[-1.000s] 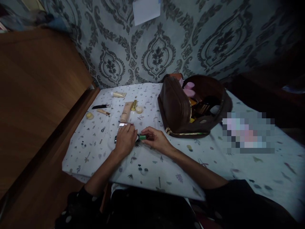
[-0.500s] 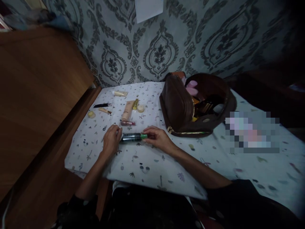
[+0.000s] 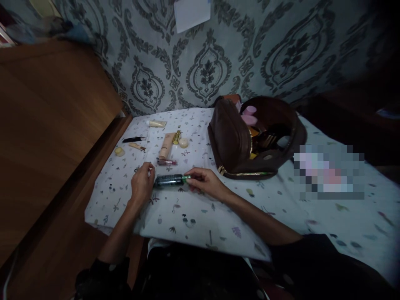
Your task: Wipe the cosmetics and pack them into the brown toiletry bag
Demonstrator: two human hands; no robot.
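A dark cylindrical bottle (image 3: 168,180) with a green right end lies sideways just above the patterned cloth. My right hand (image 3: 204,181) pinches the green end between thumb and fingers. At the opposite end, my left hand (image 3: 142,181) is closed, its fingers curled against the bottle and hiding its tip. Just beyond the bottle lies a small reddish tube (image 3: 167,162). Behind that are a beige squeeze tube (image 3: 166,146), a gold-coloured small bottle (image 3: 176,137) and a round cream-coloured pot (image 3: 183,143).
An open brown zip bag (image 3: 231,133) holding pink and other items stands at the right. Further left lie a pale tube (image 3: 156,123), a black pen-like stick (image 3: 134,139), a small beige tube (image 3: 137,146) and a yellowish pot (image 3: 119,151). A wooden cabinet (image 3: 53,125) borders the left.
Both hands and the bottle have shifted slightly left. My right hand's fingers cover more of the green end. The view has also shifted slightly.
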